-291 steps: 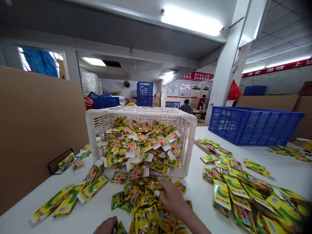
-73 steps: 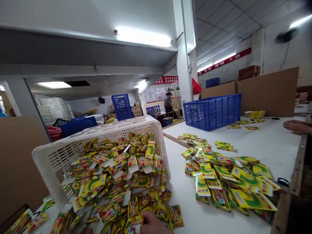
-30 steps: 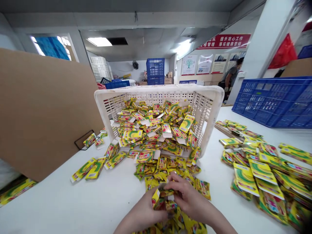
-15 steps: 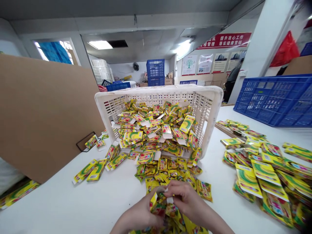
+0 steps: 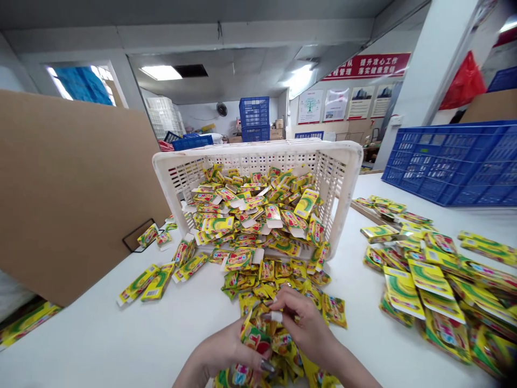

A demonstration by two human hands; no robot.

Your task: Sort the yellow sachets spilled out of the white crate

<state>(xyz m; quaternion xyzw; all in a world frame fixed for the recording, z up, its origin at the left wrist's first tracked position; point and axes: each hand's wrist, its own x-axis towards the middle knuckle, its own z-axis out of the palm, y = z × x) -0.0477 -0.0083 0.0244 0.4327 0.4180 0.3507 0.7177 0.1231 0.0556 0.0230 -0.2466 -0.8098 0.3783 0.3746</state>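
Note:
My left hand (image 5: 226,351) grips a yellow and red sachet (image 5: 254,338) near the bottom of the view. My right hand (image 5: 309,323) pinches the white end of the same bunch of sachets between thumb and fingers. Both hands hover over a heap of loose sachets (image 5: 278,280) on the white table (image 5: 100,334). Just beyond, a white plastic crate (image 5: 347,178) lies tipped toward me, and flat yellow cartons (image 5: 258,210) spill out of it.
A spread of flat yellow cartons (image 5: 432,275) lies at the right. A blue crate (image 5: 452,161) stands at the back right. A brown cardboard sheet (image 5: 68,183) leans at the left, with a few cartons (image 5: 151,277) in front of it. More blue crates (image 5: 253,116) stand far back.
My hands have drawn slightly toward me with the sachets and my left hand has tilted one up. The person by the far pillar is gone from view.

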